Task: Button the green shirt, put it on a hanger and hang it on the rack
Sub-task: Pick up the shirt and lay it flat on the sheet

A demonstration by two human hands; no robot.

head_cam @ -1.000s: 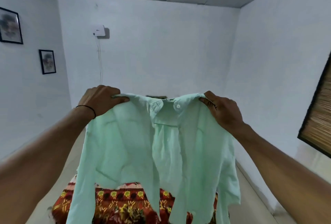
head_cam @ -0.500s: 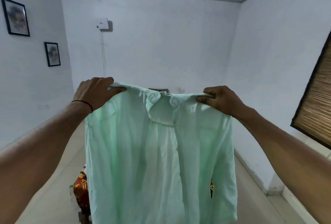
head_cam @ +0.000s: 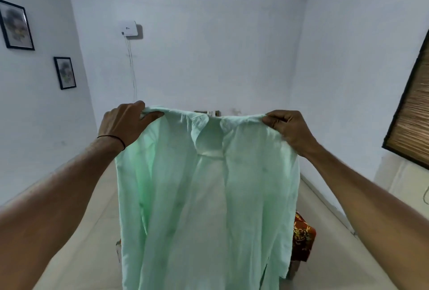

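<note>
A pale green shirt (head_cam: 209,197) hangs in the air in front of me, its collar at the top and its front toward me. My left hand (head_cam: 126,122) grips its left shoulder. My right hand (head_cam: 290,127) pinches its right shoulder. The cloth falls straight down past the bottom edge of the view. The front placket runs down the middle; whether its buttons are done up cannot be told. No hanger and no rack are in view.
A surface covered in red and yellow patterned cloth (head_cam: 301,236) stands behind the shirt, mostly hidden. White walls close in on three sides, with two framed pictures (head_cam: 16,25) on the left, a white box (head_cam: 128,28) on the far wall and a bamboo blind (head_cam: 413,115) on the right.
Both hands have lifted the shirt higher and pulled its shoulders apart, so it hangs flatter and covers most of the patterned cloth.
</note>
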